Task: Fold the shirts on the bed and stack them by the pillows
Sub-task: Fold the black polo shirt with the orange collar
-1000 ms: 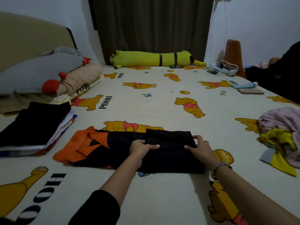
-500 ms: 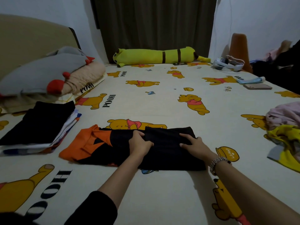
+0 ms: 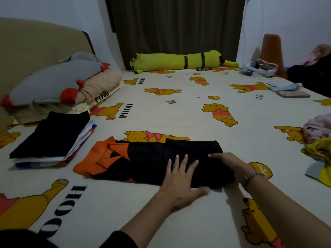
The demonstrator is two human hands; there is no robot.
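Head view: black-and-orange shirt (image 3: 143, 161) lies under flat left grip (image 3: 180, 178) and right grip (image 3: 231, 163), fingers straight.

Black shirt with orange collar and shoulders (image 3: 143, 161) lies part-folded on the cream bear-print bedsheet (image 3: 161, 111), near centre. Left hand (image 3: 180, 181) flat on its near edge, fingers spread; right hand (image 3: 231, 165) rests on its right end (bracelet on wrist). Stack of folded clothes, black on top (image 3: 52, 138), left, beside grey and beige pillows (image 3: 62, 83). Unfolded pink and yellow clothes (image 3: 318, 140) far right.
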